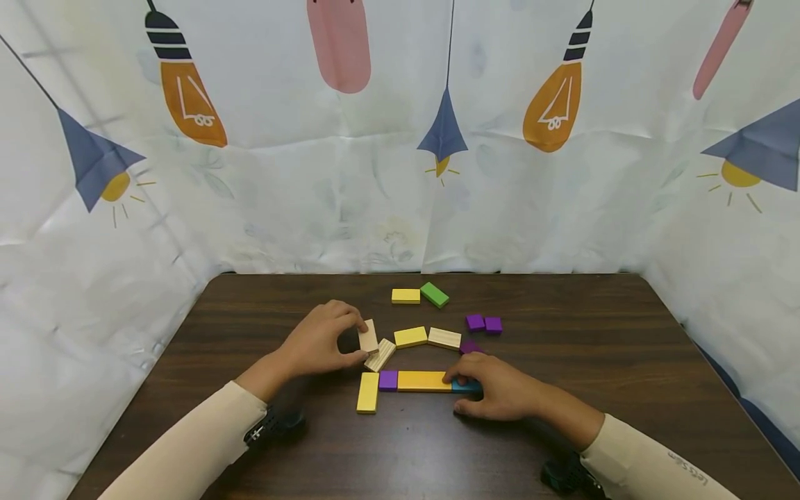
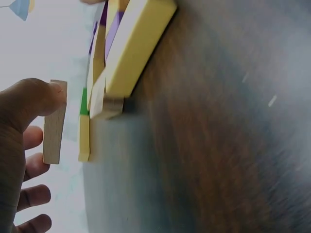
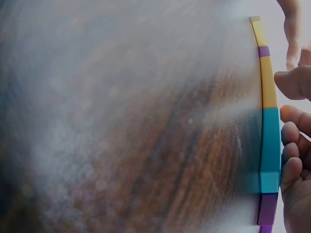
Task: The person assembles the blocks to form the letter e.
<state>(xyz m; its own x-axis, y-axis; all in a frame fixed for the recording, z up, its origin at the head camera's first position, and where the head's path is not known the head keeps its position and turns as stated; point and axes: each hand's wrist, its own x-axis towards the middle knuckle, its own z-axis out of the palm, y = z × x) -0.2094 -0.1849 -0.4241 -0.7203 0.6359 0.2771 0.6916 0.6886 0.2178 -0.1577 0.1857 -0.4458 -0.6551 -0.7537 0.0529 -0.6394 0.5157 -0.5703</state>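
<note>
- Head view: the left hand (image 1: 321,340) pinches a pale block (image 1: 369,337) between thumb and fingertips, a little left of the middle of the table (image 1: 625,361).
- Head view: the right hand (image 1: 506,390) has its fingers loosely bent, the index fingertip at the right end of the orange block (image 1: 420,381); the hand partly covers the blue block (image 1: 469,388).
- Head view: a purple block (image 1: 388,380), the orange and the blue line up parallel to the table's far edge; a yellow block (image 1: 368,393) at their left end points toward the near edge.
- Head view: a slanted striped block (image 1: 382,353) lies beside the pale one; nearer the far edge is a green block (image 1: 435,295).
- Left wrist view: the thumb presses the pale block's upper end, which shows apart from the other blocks.
- Right wrist view: fingertips line the blue and orange blocks; I cannot tell which touch.
</note>
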